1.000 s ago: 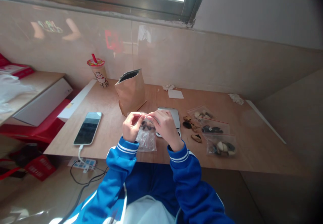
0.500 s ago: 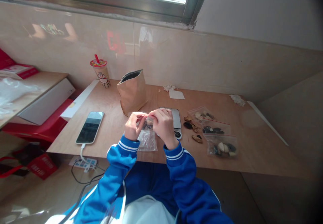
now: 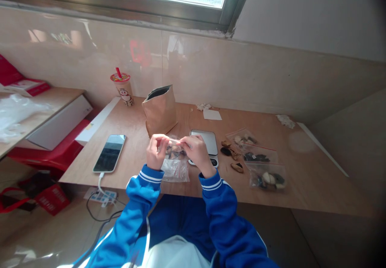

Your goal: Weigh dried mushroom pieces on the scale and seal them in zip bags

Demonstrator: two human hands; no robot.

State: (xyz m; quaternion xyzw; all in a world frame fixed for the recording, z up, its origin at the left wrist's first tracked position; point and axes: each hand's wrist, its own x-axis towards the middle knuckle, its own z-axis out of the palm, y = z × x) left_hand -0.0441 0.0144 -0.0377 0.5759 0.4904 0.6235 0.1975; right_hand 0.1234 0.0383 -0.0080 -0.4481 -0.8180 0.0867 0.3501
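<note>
My left hand [image 3: 156,152] and my right hand [image 3: 196,151] both pinch the top edge of a clear zip bag [image 3: 174,151], one at each side. Brownish pieces show inside the bag, their kind too small to tell. Beneath it lie flat clear plastic bags [image 3: 176,170] on the table. A kitchen scale [image 3: 208,141] sits just behind my right hand, partly covered by it. To the right of the scale are loose brown and dark dried slices [image 3: 237,167]. Farther right, several filled zip bags [image 3: 269,178] hold pale and dark pieces.
An upright brown paper bag [image 3: 160,109] stands behind my hands. At the left are a phone [image 3: 109,153] with a white charging cable [image 3: 100,181] and a drink cup [image 3: 124,91] with a red straw. A white card [image 3: 212,114] and crumpled tissue [image 3: 286,121] lie near the wall.
My hands have drawn apart along the bag's top edge, the right one moving rightward. More of the bag and the scale now shows between and behind them. The view has shifted slightly.
</note>
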